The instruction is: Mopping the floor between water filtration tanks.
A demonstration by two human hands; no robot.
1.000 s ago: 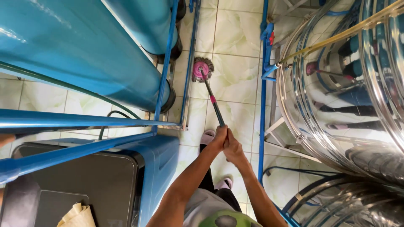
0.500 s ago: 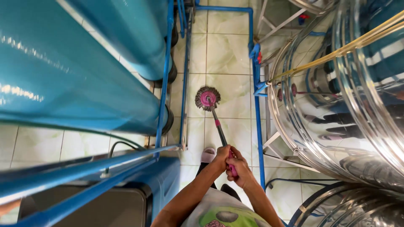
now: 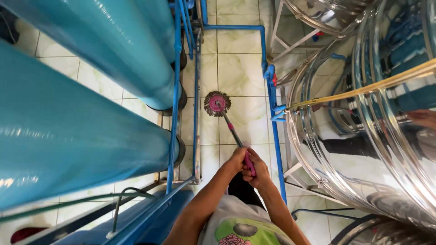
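Head view. Both hands are closed round the pink-and-grey handle of one mop (image 3: 233,132): left hand (image 3: 237,159) at about 9 o'clock of the grip, right hand (image 3: 259,169) just behind it at 4 o'clock. The round mop head (image 3: 217,103) lies flat on the pale tiled floor (image 3: 240,72), at 12 o'clock from the hands, in the aisle between the blue pipe frame (image 3: 196,90) and the steel tanks (image 3: 363,149).

Judgement: keeping the head flat, with short strokes along the aisle, should spare the pipes.

Count: one mop, two teal cylinders (image 3: 81,149), at least two steel tanks.
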